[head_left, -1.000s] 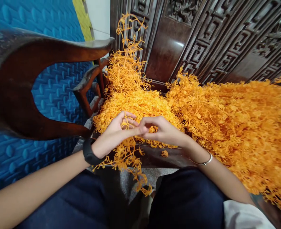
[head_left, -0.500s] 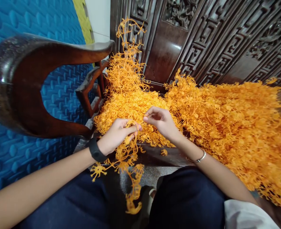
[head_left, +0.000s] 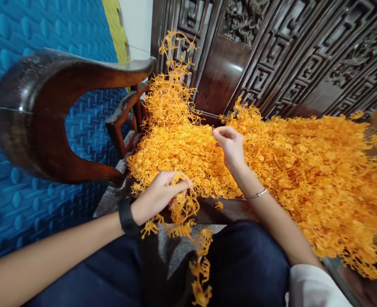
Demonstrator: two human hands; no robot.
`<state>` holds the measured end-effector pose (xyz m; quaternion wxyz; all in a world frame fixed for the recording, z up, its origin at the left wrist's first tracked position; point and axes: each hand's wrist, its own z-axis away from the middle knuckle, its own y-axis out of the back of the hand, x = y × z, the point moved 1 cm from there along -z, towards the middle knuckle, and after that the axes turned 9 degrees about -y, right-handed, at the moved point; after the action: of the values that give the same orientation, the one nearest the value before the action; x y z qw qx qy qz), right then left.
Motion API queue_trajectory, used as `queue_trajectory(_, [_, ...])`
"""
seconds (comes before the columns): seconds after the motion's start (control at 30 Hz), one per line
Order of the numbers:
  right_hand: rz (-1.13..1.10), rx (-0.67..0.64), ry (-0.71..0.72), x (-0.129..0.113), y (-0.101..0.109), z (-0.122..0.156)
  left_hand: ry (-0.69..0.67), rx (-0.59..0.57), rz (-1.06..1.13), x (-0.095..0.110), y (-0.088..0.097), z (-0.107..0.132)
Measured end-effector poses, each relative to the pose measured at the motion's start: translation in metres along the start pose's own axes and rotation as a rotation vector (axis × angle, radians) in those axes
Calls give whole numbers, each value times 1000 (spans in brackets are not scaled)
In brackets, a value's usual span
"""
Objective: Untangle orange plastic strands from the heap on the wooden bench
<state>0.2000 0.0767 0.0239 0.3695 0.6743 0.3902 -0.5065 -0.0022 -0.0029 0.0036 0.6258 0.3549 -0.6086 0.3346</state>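
My left hand (head_left: 159, 189), with a dark wristband, is closed on a bunch of orange plastic strands (head_left: 185, 211). They hang below it in a chain of spidery, flower-like pieces that dangles between the knees. My right hand (head_left: 232, 147), a silver bangle at its wrist, is raised over the orange heap with thumb and fingertips pinched together. Whatever may be in that pinch is too small to make out. Below both hands, a heap of orange plastic pieces (head_left: 175, 149) covers the wooden seat.
A larger orange pile (head_left: 319, 170) spreads to the right. Carved dark wood (head_left: 223, 72) forms the back, and a curved wooden armrest (head_left: 12, 115) stands at left. Blue mat (head_left: 89, 115) lies beyond it. One loose orange piece (head_left: 219, 206) rests near the seat's front edge.
My right hand has moved up and right, away from my left hand. My left hand has dropped slightly, and the hanging chain has swung right.
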Motion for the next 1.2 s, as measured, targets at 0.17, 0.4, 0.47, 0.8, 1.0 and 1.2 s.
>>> queue_trajectory(0.17, [105,-160,-10,13,-10,-1,-104,98,19,-3,8,-11])
queue_trajectory(0.4, [138,-325,-13,0,-12,19,-120,135,2,-7,14,-15])
queue_trajectory(0.47, [120,-455,23,-15,-12,34,-119,106,-39,-8,14,-15])
queue_trajectory(0.8, [333,-798,97,-42,-10,69,-181,-95,-377,-14,7,-13])
queue_trajectory(1.0, [274,-890,-105,-33,-7,60,-189,-104,-311,-8,3,-11])
queue_trajectory(1.2, [71,-762,-161,-28,2,56,-126,-68,-45,1,-2,-7])
